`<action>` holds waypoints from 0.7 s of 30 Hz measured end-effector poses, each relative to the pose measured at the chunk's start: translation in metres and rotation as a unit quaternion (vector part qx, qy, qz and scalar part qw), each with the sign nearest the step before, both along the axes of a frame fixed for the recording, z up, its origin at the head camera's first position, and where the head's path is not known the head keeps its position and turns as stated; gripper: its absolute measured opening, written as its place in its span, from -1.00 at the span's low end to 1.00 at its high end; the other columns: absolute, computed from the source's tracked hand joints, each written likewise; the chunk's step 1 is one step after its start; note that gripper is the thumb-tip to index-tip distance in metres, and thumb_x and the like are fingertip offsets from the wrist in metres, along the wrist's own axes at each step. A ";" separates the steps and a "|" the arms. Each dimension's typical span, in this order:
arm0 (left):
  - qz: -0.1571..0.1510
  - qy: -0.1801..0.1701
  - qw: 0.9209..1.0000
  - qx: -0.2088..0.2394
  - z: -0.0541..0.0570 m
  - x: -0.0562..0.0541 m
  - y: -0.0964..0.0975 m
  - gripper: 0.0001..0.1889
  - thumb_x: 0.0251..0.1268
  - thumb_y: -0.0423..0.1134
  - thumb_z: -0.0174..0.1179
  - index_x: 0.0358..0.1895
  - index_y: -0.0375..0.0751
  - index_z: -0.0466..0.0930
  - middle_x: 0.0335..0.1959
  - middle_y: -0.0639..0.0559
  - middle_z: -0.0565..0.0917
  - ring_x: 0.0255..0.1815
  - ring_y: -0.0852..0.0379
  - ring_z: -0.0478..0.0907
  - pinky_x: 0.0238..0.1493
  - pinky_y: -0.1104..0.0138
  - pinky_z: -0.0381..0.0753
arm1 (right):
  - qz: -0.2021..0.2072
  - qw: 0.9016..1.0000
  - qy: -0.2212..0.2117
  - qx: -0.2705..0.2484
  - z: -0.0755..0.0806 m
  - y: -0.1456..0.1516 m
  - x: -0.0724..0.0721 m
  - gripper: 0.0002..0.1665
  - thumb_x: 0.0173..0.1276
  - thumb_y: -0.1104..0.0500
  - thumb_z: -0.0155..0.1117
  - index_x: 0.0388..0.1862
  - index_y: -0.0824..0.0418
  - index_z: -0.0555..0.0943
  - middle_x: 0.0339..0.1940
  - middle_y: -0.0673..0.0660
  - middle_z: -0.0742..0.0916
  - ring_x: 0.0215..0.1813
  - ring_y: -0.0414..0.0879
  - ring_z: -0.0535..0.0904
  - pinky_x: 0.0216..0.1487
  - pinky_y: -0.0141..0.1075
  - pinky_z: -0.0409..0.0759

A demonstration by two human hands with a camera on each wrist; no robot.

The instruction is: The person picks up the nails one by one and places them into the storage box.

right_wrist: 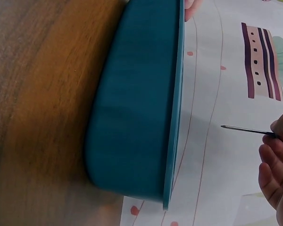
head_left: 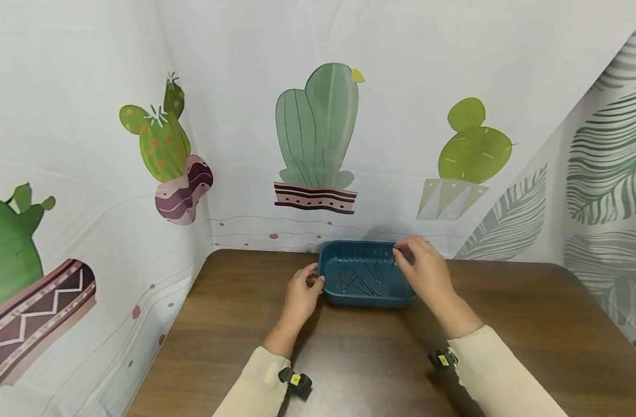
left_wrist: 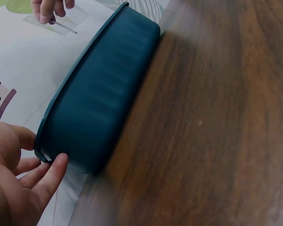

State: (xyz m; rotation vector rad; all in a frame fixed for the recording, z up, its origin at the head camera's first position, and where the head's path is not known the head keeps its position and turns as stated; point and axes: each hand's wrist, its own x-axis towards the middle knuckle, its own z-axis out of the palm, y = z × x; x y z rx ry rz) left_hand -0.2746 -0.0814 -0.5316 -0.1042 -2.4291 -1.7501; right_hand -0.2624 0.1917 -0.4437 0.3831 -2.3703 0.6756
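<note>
A dark blue plastic tray with rounded corners stands on the wooden table, several thin metal nails lying loose on its floor. At the tray's left end, my left hand grips the rim; in the left wrist view one digit presses the outer wall while another rests at the rim. My right hand is raised above the tray's right end. Between its thumb and fingertips it pinches a single nail near one end, the pointed end sticking out over the tray.
The brown table stretches toward me and to both sides of the tray. Close behind the tray hangs a white cloth printed with cacti and leaves. A small black camera is strapped at the left wrist, another camera at the right.
</note>
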 end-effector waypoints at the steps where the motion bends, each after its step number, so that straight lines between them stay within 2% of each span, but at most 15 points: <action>1: -0.001 0.001 1.000 0.001 0.000 0.000 0.000 -0.56 0.41 -0.33 0.21 0.30 -0.39 0.50 0.07 -0.31 0.61 -0.09 0.00 0.68 -0.23 0.42 0.73 | 0.001 1.000 0.001 0.000 0.000 0.000 0.000 -0.89 0.33 0.25 0.40 -0.19 0.23 0.67 -0.30 0.13 0.72 -0.29 -0.02 0.63 -0.29 -0.07 0.61; 6: -0.003 0.011 1.000 0.008 0.000 0.001 0.000 -0.57 0.40 -0.36 0.22 0.28 -0.41 0.51 0.05 -0.35 0.61 -0.10 0.00 0.69 -0.25 0.41 0.73 | 0.004 1.000 0.009 -0.002 0.002 0.000 0.000 -0.88 0.33 0.24 0.40 -0.18 0.23 0.68 -0.29 0.13 0.72 -0.28 -0.02 0.64 -0.29 -0.08 0.60; 8: -0.003 0.013 1.000 0.011 0.000 0.001 0.000 -0.57 0.40 -0.36 0.22 0.28 -0.41 0.51 0.05 -0.35 0.61 -0.11 0.01 0.69 -0.25 0.41 0.73 | 0.003 1.000 0.011 0.000 0.002 0.000 0.000 -0.79 0.32 0.20 0.42 -0.11 0.25 0.68 -0.24 0.16 0.73 -0.22 0.02 0.64 -0.24 -0.04 0.62; 11: -0.004 0.010 1.000 0.012 0.000 0.002 0.000 -0.57 0.40 -0.36 0.22 0.28 -0.41 0.51 0.05 -0.34 0.61 -0.10 0.01 0.68 -0.25 0.42 0.73 | 0.000 1.000 0.005 0.002 0.003 0.000 0.000 -0.54 0.30 0.12 0.46 0.12 0.29 0.62 -0.01 0.25 0.70 0.00 0.13 0.62 -0.03 0.06 0.64; 13: -0.003 0.008 1.000 0.012 0.000 0.002 0.001 -0.57 0.40 -0.36 0.21 0.29 -0.41 0.51 0.06 -0.34 0.61 -0.10 0.00 0.68 -0.25 0.42 0.73 | -0.004 1.000 -0.002 -0.001 0.003 0.000 0.000 -0.36 0.29 0.07 0.48 0.27 0.30 0.54 0.17 0.31 0.63 0.18 0.21 0.55 0.15 0.14 0.58; 15: -0.002 0.006 1.000 0.011 0.000 0.001 0.000 -0.57 0.40 -0.36 0.21 0.29 -0.40 0.51 0.06 -0.33 0.61 -0.10 0.01 0.68 -0.25 0.43 0.73 | -0.006 1.000 -0.011 -0.008 0.003 0.001 0.000 -0.28 0.30 0.04 0.47 0.35 0.32 0.47 0.30 0.34 0.56 0.31 0.26 0.47 0.28 0.19 0.51; 21: -0.001 0.010 1.000 0.006 0.001 0.001 0.000 -0.57 0.40 -0.35 0.22 0.29 -0.40 0.51 0.05 -0.33 0.61 -0.10 0.01 0.69 -0.26 0.42 0.73 | -0.009 0.999 -0.027 -0.018 0.003 0.002 0.001 -0.27 0.35 0.03 0.42 0.39 0.33 0.44 0.37 0.35 0.50 0.39 0.29 0.41 0.34 0.24 0.44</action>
